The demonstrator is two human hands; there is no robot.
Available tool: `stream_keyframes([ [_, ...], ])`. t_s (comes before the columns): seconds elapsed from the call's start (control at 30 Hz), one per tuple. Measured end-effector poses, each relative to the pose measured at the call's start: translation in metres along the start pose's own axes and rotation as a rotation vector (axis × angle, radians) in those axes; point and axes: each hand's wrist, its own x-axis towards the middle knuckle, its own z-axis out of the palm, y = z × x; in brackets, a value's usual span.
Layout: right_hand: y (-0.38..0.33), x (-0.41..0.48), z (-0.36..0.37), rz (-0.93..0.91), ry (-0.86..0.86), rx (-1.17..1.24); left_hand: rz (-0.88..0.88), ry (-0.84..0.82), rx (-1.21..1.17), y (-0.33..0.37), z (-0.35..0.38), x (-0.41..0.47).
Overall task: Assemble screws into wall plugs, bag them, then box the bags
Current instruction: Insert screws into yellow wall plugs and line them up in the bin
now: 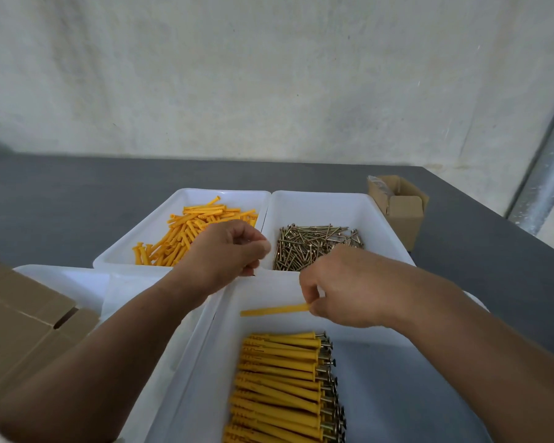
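My right hand (pixel 343 289) pinches one end of a yellow wall plug (pixel 274 310), held level over the near white tray (pixel 231 302). That tray holds a neat row of several yellow plugs with screws in them (pixel 282 385). My left hand (pixel 227 251) hovers closed over the gap between the two far trays; I cannot tell whether it holds anything. The far left tray (pixel 160 225) contains loose yellow plugs (pixel 192 231). The far right tray (pixel 375 225) contains a heap of brass screws (pixel 314 246).
A small open cardboard box (pixel 400 209) stands at the back right of the grey table (pixel 77 199). A larger cardboard box (pixel 20 318) sits at the near left beside another white tray (pixel 64 279). A metal post (pixel 547 174) rises at the right.
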Motion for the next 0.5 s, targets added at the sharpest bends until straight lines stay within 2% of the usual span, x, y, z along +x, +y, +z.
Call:
stream_keyframes([
  [0.1,-0.004,0.001,0.008,0.014,-0.109,-0.092,0.027,0.205,0.267,-0.010,-0.008,0.006],
  [0.2,-0.007,0.004,0.015,0.015,-0.141,-0.142,0.050,0.292,0.513,-0.017,-0.014,0.008],
  [0.5,-0.013,0.009,0.030,0.001,-0.133,-0.137,-0.006,0.219,0.841,-0.035,-0.020,0.016],
])
